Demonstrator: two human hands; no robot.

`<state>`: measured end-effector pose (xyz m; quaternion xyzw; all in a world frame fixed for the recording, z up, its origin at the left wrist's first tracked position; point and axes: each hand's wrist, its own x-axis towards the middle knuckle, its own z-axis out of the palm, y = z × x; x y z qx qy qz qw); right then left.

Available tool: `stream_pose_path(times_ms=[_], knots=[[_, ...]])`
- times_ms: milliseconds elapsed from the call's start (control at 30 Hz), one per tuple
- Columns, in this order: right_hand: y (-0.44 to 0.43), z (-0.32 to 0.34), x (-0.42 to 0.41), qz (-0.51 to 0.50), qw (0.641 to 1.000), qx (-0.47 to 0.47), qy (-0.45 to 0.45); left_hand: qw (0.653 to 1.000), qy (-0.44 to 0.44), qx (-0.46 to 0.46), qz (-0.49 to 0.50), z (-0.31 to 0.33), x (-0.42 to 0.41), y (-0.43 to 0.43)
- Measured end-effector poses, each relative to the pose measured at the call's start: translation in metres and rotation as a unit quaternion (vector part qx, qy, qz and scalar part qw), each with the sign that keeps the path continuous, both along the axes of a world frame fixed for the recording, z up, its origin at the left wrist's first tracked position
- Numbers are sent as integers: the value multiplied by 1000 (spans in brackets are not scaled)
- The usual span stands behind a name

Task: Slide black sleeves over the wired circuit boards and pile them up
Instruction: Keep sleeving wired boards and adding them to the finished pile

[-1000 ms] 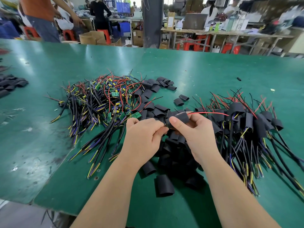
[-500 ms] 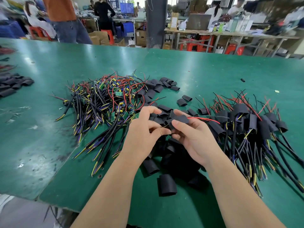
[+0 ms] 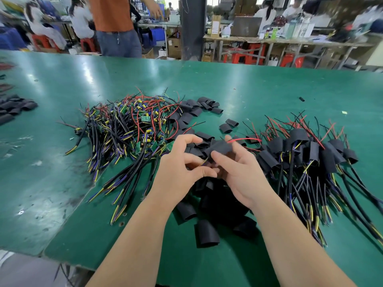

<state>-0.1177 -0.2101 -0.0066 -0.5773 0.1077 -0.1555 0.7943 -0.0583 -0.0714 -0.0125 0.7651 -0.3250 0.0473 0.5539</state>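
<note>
Centrally, both hands (image 3: 209, 168), black sleeve (image 3: 220, 147) gripped

Green table (image 3: 259, 85) under bare boards (image 3: 128, 129), sleeves (image 3: 207, 233), sleeved boards (image 3: 306, 154).

We hold a black sleeve (image 3: 220, 146) between our left hand (image 3: 182, 175) and right hand (image 3: 242, 175), a red wire (image 3: 244, 139) poking out, above the green table (image 3: 269, 90).
</note>
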Motion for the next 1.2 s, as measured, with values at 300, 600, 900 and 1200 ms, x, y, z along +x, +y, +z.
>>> stream_pose_path(times_ms=[300, 600, 900, 1200], knots=[[-47, 48, -26, -241, 953, 144, -113, 942, 0, 127, 311, -7, 26, 20], [-107, 65, -51, -371, 763, -464, 254, 871, -7, 317, 375, -16, 30, 28], [-38, 32, -18, -324, 768, -535, 137, 856, -26, 332, 395, -17, 40, 31], [-10, 3, -10, -243, 817, -520, 56, 884, -95, 146, 433, -17, 39, 28]])
